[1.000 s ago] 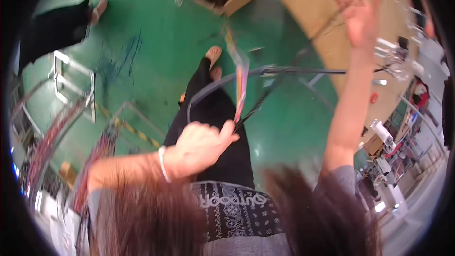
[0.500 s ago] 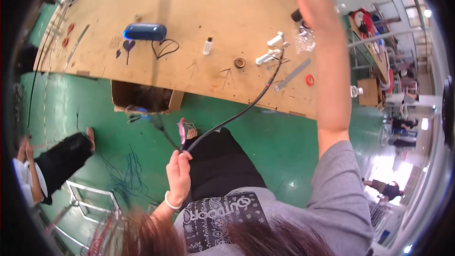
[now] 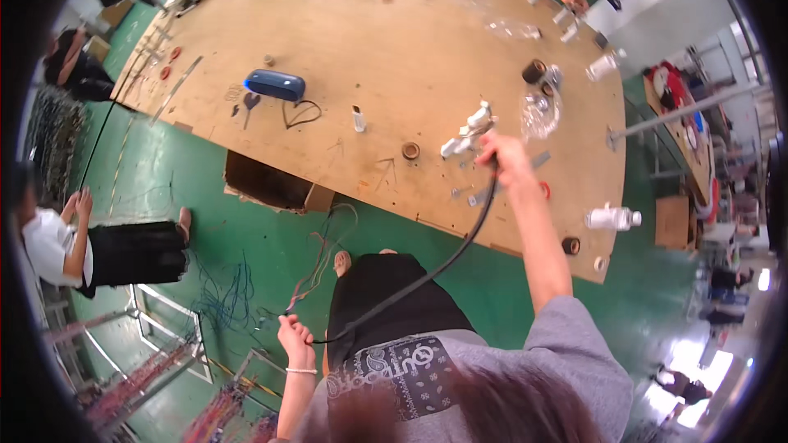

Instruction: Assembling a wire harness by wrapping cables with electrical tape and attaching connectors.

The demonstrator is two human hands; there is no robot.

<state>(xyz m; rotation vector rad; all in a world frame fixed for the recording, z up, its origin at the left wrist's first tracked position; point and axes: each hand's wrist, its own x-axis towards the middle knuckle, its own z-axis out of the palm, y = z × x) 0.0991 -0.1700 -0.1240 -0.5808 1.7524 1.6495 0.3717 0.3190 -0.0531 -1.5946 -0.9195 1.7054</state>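
A thick black cable [image 3: 427, 277] runs in a slack curve between my two hands. My left hand [image 3: 296, 340], low and near my waist, is closed on it where thin pink and pale wires [image 3: 316, 267] fan out. Over the table's near right part, my right hand [image 3: 507, 157] grips the other end of the cable. Just beyond those fingers lie white plastic pieces [image 3: 469, 131]; whether they join the cable is hidden. A steel ruler [image 3: 484, 194] lies partly under my right forearm.
On the wooden table [image 3: 345, 148] are a blue cylindrical speaker [image 3: 277, 84], a small white bottle [image 3: 359, 120], a brown tape roll [image 3: 410, 150], clear plastic wrap [image 3: 542, 111] and a clear bottle [image 3: 611, 218]. A cardboard box [image 3: 271, 184] sits below. Co-workers are at the far right and left.
My right hand has come down from high over the table and closed on the cable's far end. My left hand has moved lower and leftward with the cable, and the view has shifted.
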